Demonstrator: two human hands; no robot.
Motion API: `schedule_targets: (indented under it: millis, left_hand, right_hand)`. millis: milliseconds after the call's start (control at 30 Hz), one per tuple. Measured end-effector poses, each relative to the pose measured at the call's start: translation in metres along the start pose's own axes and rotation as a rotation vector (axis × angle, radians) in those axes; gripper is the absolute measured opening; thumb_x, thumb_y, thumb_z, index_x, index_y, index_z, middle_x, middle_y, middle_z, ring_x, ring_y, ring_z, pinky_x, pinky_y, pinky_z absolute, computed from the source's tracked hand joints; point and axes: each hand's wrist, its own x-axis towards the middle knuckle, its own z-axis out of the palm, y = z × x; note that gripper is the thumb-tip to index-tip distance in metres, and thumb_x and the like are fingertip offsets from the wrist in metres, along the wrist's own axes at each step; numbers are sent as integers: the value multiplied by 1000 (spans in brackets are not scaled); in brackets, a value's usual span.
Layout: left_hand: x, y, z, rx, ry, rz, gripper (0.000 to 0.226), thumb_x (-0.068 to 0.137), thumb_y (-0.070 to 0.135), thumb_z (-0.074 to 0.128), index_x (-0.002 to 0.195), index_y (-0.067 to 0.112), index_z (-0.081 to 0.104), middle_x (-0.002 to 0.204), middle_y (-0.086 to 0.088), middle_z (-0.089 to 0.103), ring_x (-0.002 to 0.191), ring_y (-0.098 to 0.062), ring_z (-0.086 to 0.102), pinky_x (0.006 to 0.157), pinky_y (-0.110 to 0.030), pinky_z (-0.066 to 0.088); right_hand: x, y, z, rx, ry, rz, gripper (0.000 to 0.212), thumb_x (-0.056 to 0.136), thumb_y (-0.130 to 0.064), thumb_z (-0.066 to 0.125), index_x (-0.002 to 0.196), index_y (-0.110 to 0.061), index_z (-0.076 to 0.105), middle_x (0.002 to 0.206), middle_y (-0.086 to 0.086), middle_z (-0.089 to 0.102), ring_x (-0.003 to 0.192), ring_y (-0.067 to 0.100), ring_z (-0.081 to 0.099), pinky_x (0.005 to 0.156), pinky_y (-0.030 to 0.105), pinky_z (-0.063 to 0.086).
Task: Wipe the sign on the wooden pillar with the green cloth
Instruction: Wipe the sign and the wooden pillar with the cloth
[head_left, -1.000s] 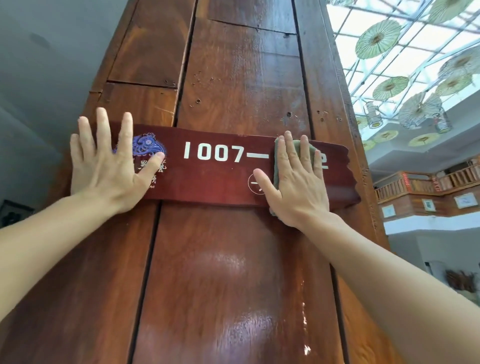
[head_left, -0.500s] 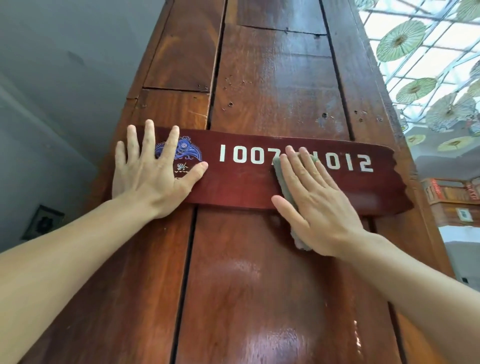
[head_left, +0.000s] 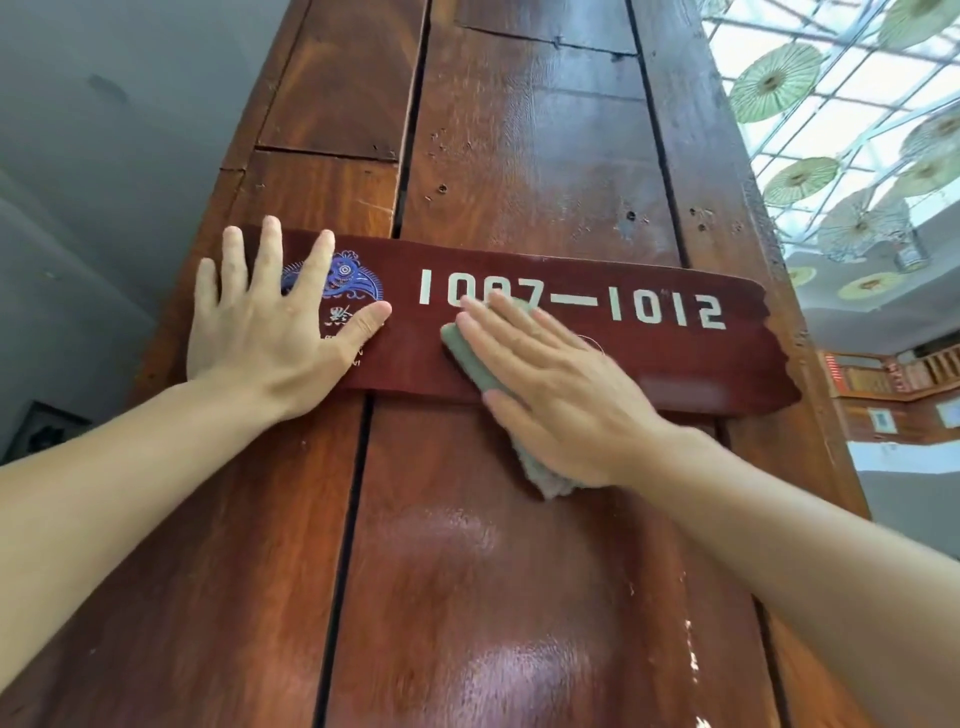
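Note:
A dark red sign (head_left: 675, 358) with white numbers "1007—1012" and a blue emblem is fixed across the wooden pillar (head_left: 519, 156). My left hand (head_left: 270, 332) lies flat with fingers spread on the sign's left end, partly covering the emblem. My right hand (head_left: 550, 395) presses the green cloth (head_left: 467, 358) flat against the middle of the sign, its fingertips over the "07". The cloth shows at the hand's left edge and below the palm; the rest is hidden under the hand.
The pillar is made of glossy brown planks with dark gaps between them. Grey walls stand to the left. On the right are a glass roof with hanging paper parasols (head_left: 779, 78) and a wooden balcony railing (head_left: 893, 374).
My right hand with the cloth has slid left along the sign, from its right end to the middle, uncovering "1012". My left hand has stayed on the left end. The view has shifted.

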Motion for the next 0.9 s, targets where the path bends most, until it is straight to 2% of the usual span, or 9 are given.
schedule_targets:
  millis: [67,167,233,433,500,633,700,767,900]
  left_hand:
    - [0,1,0,-2,0,2,95,80,86,1,160,35,5,170,-13,1,156,-37,-3,124,-54,3]
    - [-1,2,3,21,-2,4,88,84,80,1,160,35,3,170,-13,0,156,-37,-4,125,-54,3]
    - [0,1,4,34,1,3,84,87,76,4,160,35,3,170,-14,0,156,-37,-4,125,-54,3]
    - [0,-1,3,44,-17,10,78,91,73,7,160,36,2,171,-13,-2,156,-37,-5,125,-53,2]
    - [0,0,2,31,-29,5,79,90,74,7,160,36,2,171,-13,-2,156,-36,-6,125,-53,2]
    - [-11,-4,0,-6,-13,22,81,90,75,7,160,34,7,170,-13,3,156,-35,-1,124,-54,6]
    - [-36,-12,6,-41,52,48,79,92,71,17,159,30,16,169,-17,11,155,-38,6,123,-55,12]
    - [-75,-19,15,-113,78,-5,82,91,69,28,159,25,16,168,-20,10,154,-40,8,122,-56,16]
    - [-131,-24,22,-93,27,-167,104,83,78,31,159,13,2,167,-24,2,154,-42,7,123,-54,14]
  right_hand:
    - [5,35,-8,34,15,209,62,103,-31,32,161,-14,16,171,5,11,157,18,1,128,39,6]
    - [21,72,-20,131,36,726,67,103,-32,26,162,-16,1,171,5,-11,156,16,-14,127,38,-5]
    - [37,56,-15,152,52,833,70,100,-30,29,162,-11,1,171,10,-11,156,21,-14,127,40,-7]
    - [22,-36,12,-17,34,45,71,98,-39,30,160,-5,21,169,12,17,157,25,8,128,43,11]
    - [23,-10,5,-48,-12,58,69,102,-44,24,161,-10,13,171,7,8,158,20,1,128,41,8]
    - [40,47,-15,107,-8,625,67,105,-45,18,162,-17,-3,171,4,-13,155,16,-16,128,44,-5]
    - [45,46,-13,104,-1,756,70,104,-48,16,162,-14,-3,171,5,-14,155,17,-17,127,42,-8]
    - [46,15,-5,80,7,631,74,102,-53,14,161,-12,-2,171,6,-11,156,19,-15,127,41,-9]
    - [25,-60,13,-28,16,130,79,101,-58,22,161,-7,16,170,11,11,158,25,2,128,46,7]
